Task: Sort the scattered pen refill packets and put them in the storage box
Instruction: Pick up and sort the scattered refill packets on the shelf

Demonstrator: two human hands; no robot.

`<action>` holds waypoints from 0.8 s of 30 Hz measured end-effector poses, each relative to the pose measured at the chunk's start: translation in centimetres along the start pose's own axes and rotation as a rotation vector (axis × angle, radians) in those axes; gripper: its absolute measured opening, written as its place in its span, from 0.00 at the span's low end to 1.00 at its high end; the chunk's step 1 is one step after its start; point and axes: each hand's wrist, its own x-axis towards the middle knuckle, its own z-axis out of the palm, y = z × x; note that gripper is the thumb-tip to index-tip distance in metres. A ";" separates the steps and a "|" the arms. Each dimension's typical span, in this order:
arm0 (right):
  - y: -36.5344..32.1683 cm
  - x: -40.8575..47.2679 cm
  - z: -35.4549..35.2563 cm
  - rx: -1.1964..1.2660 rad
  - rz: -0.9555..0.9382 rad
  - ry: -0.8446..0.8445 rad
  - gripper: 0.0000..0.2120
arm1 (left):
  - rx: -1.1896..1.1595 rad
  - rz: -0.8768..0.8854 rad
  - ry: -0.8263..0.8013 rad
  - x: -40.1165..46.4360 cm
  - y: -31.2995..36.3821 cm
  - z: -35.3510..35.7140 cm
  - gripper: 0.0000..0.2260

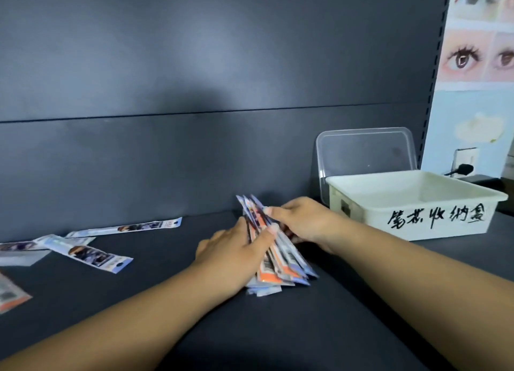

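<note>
A fanned bundle of pen refill packets (281,270), blue, white and orange, lies on the dark shelf at the centre. My left hand (230,255) presses on its left side and my right hand (303,222) grips its far end, both shut on it. Loose packets remain at the left: one long packet (125,228) near the back wall, another (91,255) in front of it, a third (19,249) at the left edge and an orange-tipped one (11,297) at the lower left. The white storage box (434,220) with black handwriting stands open at the right.
A clear lid (367,151) leans upright behind the box against the dark back wall. To the far right hangs a poster with pictures of eyes (478,51), with a wall socket and plug (464,167) below it.
</note>
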 end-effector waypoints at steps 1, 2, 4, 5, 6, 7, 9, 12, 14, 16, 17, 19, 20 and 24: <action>0.2 0.2 0.1 -0.070 -0.026 0.025 0.18 | 0.004 0.011 -0.009 0.1 0.0 0.1 0.23; 0.3 0.3 0.2 -0.118 -0.046 0.046 0.18 | 0.016 0.030 -0.016 0.2 0.0 0.2 0.24; 0.3 0.4 0.1 -0.166 -0.063 0.065 0.18 | 0.017 0.061 -0.023 0.4 -0.1 0.4 0.24; 0.2 0.3 0.0 -0.183 -0.065 0.073 0.17 | -0.020 0.066 -0.027 0.5 -0.1 0.5 0.25; 0.2 0.3 -0.1 -0.199 -0.061 0.086 0.18 | -0.088 0.065 -0.027 0.6 -0.2 0.6 0.25; 0.2 0.5 -0.4 -0.231 -0.050 0.104 0.19 | -0.179 0.066 -0.026 0.7 -0.3 0.7 0.27; 0.3 0.7 -0.8 -0.368 -0.027 0.132 0.22 | -0.370 0.068 -0.022 0.9 -0.6 1.0 0.33; 0.3 0.9 -1.3 -0.508 0.012 0.137 0.23 | -0.532 0.070 -0.024 0.7 -1.1 1.0 0.39; 0.3 1.1 -1.6 -0.556 0.031 0.136 0.24 | -0.611 0.080 -0.019 0.6 -1.2 0.7 0.29; 0.4 1.1 -1.7 -0.563 0.034 0.137 0.24 | -0.635 0.073 0.022 0.2 -0.9 0.2 0.17; 0.4 1.1 -1.7 -0.566 0.033 0.139 0.24 | -0.621 0.061 0.045 0.0 -0.8 -0.1 0.15; 0.3 0.9 -1.6 -0.603 0.025 0.146 0.24 | -0.553 0.065 0.052 -0.3 -0.6 -0.1 0.13; 0.2 0.8 -1.6 -0.626 0.016 0.150 0.24 | -0.523 0.070 0.049 -0.6 -0.5 -0.2 0.14; -0.4 -0.2 -1.6 -0.682 -0.032 0.169 0.23 | -0.483 0.057 0.078 -1.3 -0.7 -1.0 0.16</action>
